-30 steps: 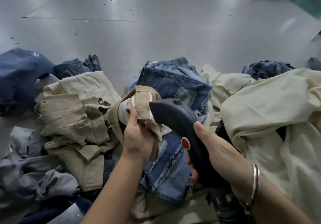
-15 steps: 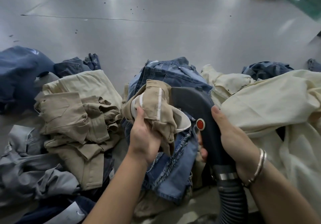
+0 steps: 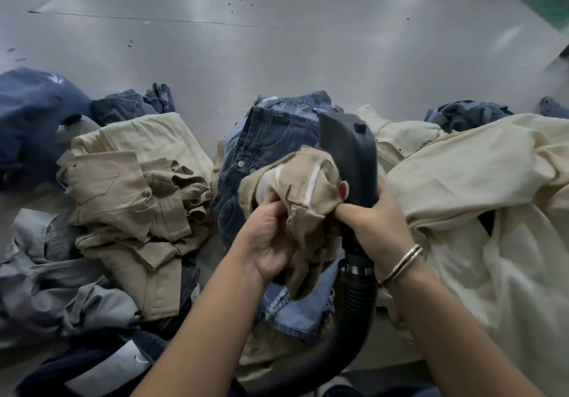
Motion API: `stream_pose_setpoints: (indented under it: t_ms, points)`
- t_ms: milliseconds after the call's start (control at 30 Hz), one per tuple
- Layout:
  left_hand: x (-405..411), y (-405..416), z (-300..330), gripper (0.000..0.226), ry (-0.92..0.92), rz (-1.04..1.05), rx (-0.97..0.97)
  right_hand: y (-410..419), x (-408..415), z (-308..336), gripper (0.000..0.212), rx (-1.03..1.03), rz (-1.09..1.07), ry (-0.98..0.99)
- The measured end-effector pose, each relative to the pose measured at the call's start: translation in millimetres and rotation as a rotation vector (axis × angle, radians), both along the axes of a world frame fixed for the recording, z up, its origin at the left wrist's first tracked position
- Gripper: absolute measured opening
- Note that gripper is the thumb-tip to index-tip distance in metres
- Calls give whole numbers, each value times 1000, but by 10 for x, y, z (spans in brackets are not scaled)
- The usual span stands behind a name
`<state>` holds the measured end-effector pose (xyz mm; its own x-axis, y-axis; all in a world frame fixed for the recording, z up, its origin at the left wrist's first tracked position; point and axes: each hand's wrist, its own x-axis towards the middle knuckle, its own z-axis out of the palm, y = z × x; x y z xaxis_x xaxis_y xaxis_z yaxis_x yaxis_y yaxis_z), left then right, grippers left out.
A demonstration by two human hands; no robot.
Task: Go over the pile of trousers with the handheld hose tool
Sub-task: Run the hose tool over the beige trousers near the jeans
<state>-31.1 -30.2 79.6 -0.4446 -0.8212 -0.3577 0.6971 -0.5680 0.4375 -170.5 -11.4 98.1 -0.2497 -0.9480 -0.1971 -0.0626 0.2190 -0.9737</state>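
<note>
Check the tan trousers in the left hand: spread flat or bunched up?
Bunched up. The left hand grips the tan trousers in a crumpled wad, pale inner lining showing, against the black hose tool.

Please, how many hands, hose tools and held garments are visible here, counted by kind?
Bare hands: 2 (left hand, right hand)
Black plastic handheld hose tool, gripped by the right hand: 1
Crumpled tan cloth trousers, gripped by the left hand: 1
Total: 4

Garment workshop: heaps of beige, cream and blue denim trousers (image 3: 135, 193) on wide bare grey work surface (image 3: 277, 42).
</note>
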Motion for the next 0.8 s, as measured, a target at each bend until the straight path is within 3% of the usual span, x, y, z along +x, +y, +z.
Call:
stream_pose_setpoints:
  t_ms: [67,233,400,500,600,667,733,800]
  points:
    - [-3,-18,33,42,-82,-104,83,-8,-60,39,35,-29,-41,-40]
    - [-14,52,46,36,-234,-326,49,33,-189,174,28,-146,-137,-138]
    - [-88,107,80,43,-402,-447,71,68,-289,263,26,-212,-192,-228]
    - [-109,134,143,58,-319,-342,141,90,-320,273,27,-220,-208,-206]
    - [-35,133,153,22,-154,-57,204,83,-378,273,23,-233,-249,-214]
    - [49,147,155,18,9,78,196,69,-420,281,22,-237,-272,-251]
    - [92,190,191,29,160,76,182,61,-448,300,21,-239,-280,-311]
    - [52,241,263,60,174,-25,187,48,-448,318,21,-246,-292,-358]
